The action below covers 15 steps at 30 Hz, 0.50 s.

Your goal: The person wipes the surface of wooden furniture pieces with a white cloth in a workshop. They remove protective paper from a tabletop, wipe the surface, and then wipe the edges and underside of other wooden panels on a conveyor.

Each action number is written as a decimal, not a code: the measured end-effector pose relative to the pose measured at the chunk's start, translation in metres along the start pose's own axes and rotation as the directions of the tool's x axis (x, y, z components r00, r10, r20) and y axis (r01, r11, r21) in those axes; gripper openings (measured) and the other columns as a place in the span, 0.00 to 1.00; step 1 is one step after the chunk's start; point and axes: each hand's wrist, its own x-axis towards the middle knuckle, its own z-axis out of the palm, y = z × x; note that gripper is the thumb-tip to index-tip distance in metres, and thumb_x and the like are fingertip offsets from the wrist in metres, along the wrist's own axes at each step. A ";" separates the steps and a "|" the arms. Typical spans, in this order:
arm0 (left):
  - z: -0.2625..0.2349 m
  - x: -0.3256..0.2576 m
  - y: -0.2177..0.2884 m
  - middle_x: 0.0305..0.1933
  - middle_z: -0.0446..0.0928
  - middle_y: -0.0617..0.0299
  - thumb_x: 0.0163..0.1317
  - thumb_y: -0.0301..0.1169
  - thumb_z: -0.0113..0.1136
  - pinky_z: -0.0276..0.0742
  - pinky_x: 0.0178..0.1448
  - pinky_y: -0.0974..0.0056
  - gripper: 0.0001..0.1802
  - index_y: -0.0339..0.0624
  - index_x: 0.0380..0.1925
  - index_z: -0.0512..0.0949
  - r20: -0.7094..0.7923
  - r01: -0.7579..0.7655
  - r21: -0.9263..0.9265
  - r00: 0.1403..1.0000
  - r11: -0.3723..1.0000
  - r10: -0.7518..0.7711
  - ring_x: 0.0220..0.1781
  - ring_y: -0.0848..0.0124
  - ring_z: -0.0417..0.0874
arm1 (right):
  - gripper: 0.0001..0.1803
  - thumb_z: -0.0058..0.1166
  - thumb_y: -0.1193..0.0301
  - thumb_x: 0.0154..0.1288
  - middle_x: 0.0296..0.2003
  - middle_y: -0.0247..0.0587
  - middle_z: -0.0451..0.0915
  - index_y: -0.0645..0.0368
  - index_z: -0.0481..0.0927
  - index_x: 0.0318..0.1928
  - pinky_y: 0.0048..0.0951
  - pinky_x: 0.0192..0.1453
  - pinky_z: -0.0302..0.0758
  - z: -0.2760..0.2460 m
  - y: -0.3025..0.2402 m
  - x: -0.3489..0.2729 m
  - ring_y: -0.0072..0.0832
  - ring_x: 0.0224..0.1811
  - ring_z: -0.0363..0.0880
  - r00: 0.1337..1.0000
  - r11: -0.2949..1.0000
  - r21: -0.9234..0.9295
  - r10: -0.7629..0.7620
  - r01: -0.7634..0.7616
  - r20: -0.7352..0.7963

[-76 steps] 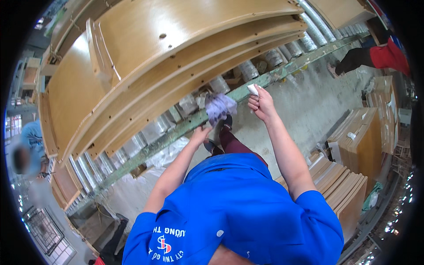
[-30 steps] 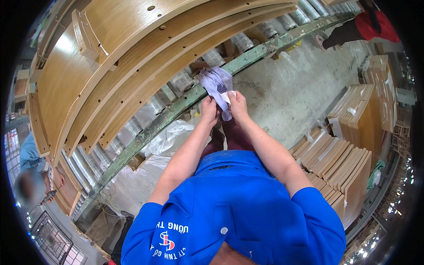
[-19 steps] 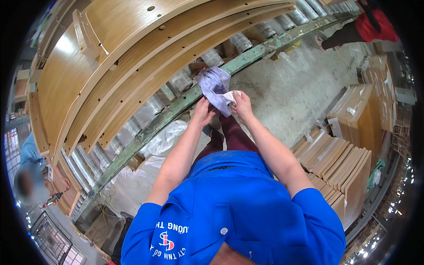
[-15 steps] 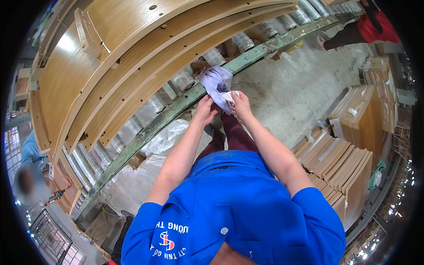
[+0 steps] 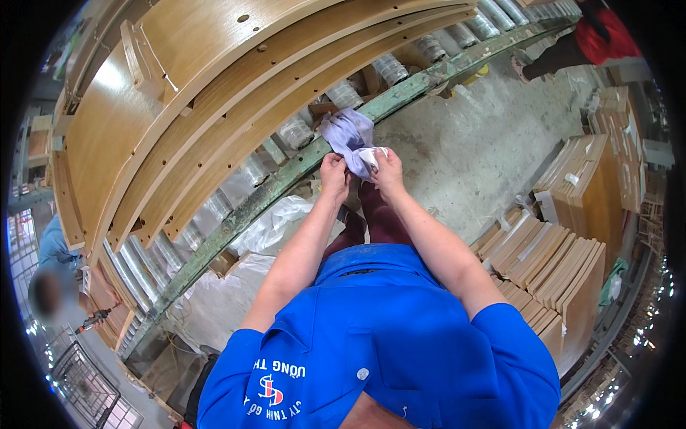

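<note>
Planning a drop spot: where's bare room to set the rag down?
Bare concrete floor between the green rail and the panel stacks. Crowded: wood panels cover the rollers; both hands, left hand and right hand, hold the rag over the rail.

A soft, crumpled pale cloth rag (image 5: 348,136) is gripped by the left hand (image 5: 334,174) and right hand (image 5: 388,171). Smooth, semi-glossy wood veneer is seen on the panels (image 5: 214,86). Dull metal is shown by the rollers (image 5: 296,131), worn green-painted metal by the conveyor rail (image 5: 400,93), rough matt concrete by the floor (image 5: 464,157).
</note>
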 end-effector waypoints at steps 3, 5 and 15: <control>0.001 -0.003 0.001 0.32 0.75 0.66 0.61 0.22 0.51 0.74 0.30 0.70 0.08 0.45 0.38 0.67 0.008 0.021 0.028 1.000 0.999 -0.021 0.31 0.75 0.78 | 0.09 0.44 0.64 0.70 0.17 0.27 0.66 0.55 0.71 0.38 0.17 0.13 0.52 -0.006 -0.004 0.001 0.12 0.11 0.57 0.999 0.999 0.053 0.006 -0.008 0.043; 0.002 -0.004 0.002 0.38 0.75 0.62 0.61 0.22 0.50 0.80 0.40 0.66 0.10 0.42 0.43 0.67 0.033 0.073 0.061 0.997 0.995 -0.075 0.38 0.70 0.79 | 0.09 0.44 0.64 0.70 0.17 0.27 0.67 0.55 0.71 0.38 0.17 0.12 0.52 -0.010 -0.003 0.001 0.13 0.11 0.57 0.998 0.997 0.071 0.017 -0.021 0.068; -0.019 0.000 0.007 0.50 0.76 0.61 0.66 0.33 0.46 0.74 0.55 0.57 0.13 0.45 0.49 0.72 0.327 0.256 -0.145 0.924 0.956 -0.198 0.49 0.67 0.77 | 0.13 0.40 0.58 0.71 0.17 0.32 0.66 0.54 0.69 0.38 0.19 0.14 0.55 -0.008 -0.002 -0.004 0.17 0.11 0.58 0.980 0.958 0.229 0.144 -0.173 0.139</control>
